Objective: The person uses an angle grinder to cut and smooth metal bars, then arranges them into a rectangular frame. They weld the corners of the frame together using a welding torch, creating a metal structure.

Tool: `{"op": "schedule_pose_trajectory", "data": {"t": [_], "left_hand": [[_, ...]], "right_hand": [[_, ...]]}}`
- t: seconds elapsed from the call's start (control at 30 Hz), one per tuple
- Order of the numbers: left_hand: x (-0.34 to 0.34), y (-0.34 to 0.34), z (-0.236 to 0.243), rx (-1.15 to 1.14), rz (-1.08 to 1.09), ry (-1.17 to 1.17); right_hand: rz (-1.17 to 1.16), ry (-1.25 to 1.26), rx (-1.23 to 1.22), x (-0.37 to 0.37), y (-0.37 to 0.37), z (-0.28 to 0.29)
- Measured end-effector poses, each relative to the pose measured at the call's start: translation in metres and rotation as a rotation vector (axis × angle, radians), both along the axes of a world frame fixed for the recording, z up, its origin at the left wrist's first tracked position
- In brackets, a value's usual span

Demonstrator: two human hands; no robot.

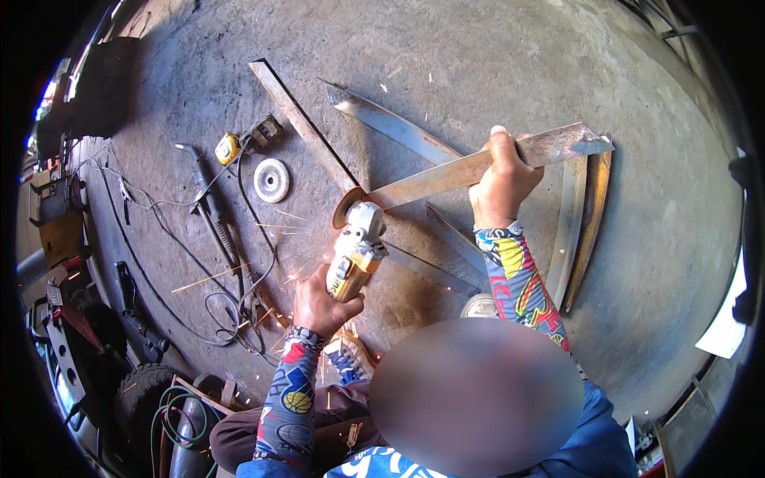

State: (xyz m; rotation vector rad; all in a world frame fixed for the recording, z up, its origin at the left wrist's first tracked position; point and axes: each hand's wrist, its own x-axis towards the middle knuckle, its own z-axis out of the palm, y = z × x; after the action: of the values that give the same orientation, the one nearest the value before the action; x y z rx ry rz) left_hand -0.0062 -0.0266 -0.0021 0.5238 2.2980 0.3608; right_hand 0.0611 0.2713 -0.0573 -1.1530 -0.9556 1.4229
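Observation:
My left hand (327, 301) is closed around the body of a yellow and silver angle grinder (360, 247). Its disc (345, 209) touches the near end of a rusty, grey steel bar (434, 179), and orange sparks fly leftward and down. My right hand (502, 179) grips that bar, which angles up to the right. Under and beyond it lie a narrow steel piece (295, 107) and a bluish-grey angle piece (382, 115). Two longer pieces (588, 223) lie to the right of my right hand. A shoe (345, 354) shows below the grinder.
On the concrete floor (637, 95) at left lie a spare disc (271, 181), a yellow tape measure (228, 150), a black welding torch (211, 207) and tangled cables (223, 303). Machinery, a tyre (147, 390) and green hose (179, 418) crowd the lower left; a white sheet (725, 319) lies at right.

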Motion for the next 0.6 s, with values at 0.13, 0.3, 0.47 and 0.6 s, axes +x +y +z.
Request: {"op": "schedule_pose_trajectory", "data": {"t": [0.13,0.3,0.47,0.6], "left_hand": [[-0.001,0.003,0.002,0.001,0.001,0.011],[0.0,0.006,0.004,0.011,0.024,-0.005],[-0.002,0.009,0.007,0.011,0.007,0.005],[-0.002,0.011,0.009,0.0,0.024,-0.006]], "right_hand": [[-0.007,0.005,-0.007,0.0,0.001,-0.001],[-0.019,0.021,-0.036,-0.001,0.001,-0.001],[-0.02,0.02,-0.05,-0.002,0.001,0.0],[-0.019,-0.007,-0.004,-0.002,-0.002,0.003]]}}
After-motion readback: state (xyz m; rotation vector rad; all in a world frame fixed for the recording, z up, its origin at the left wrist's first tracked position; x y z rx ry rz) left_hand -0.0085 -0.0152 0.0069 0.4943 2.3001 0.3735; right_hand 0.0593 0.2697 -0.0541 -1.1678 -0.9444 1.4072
